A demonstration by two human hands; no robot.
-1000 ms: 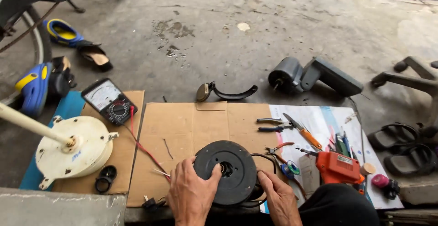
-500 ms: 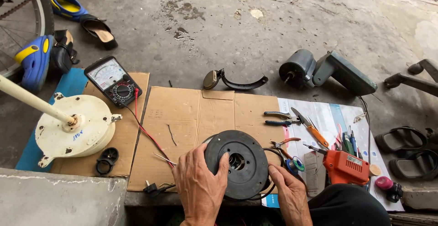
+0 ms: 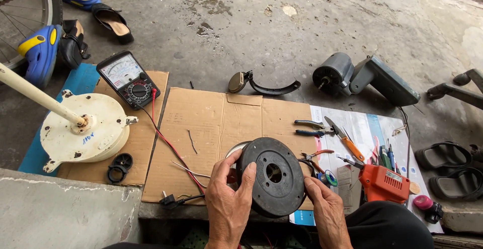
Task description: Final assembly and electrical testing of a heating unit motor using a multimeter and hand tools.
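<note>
Two hands grip one black round motor housing point(image 3: 274, 177), tilted up on edge over a flattened cardboard sheet point(image 3: 221, 128) on the concrete floor. The left hand point(image 3: 229, 203) wraps its left rim, thumb on the face; the right hand point(image 3: 327, 214) clasps the lower right edge.

The housing: dark, dusty disc w/ a raised centre ring, a central hole and small holes around it; a pale rim shows behind its left edge.

Counted nearby: one analog multimeter point(image 3: 128, 80) w/ red & black leads point(image 3: 171, 148), one cream fan motor cover point(image 3: 83, 133) on a white pole, one small black ring part point(image 3: 119, 167), one curved black bracket point(image 3: 264, 85), one grey motor w/ arm point(image 3: 365, 78), one orange soldering gun point(image 3: 385, 183). Two pliers point(image 3: 312, 128) lie side by side on a white printed sheet point(image 3: 362, 128), beside one orange-handled cutter point(image 3: 347, 143); several screwdrivers, approx. three, number hard to tell. Sandals: two black at right point(image 3: 448, 168), plus blue and black ones top left point(image 3: 40, 53) by a bicycle wheel point(image 3: 30, 7).
</note>
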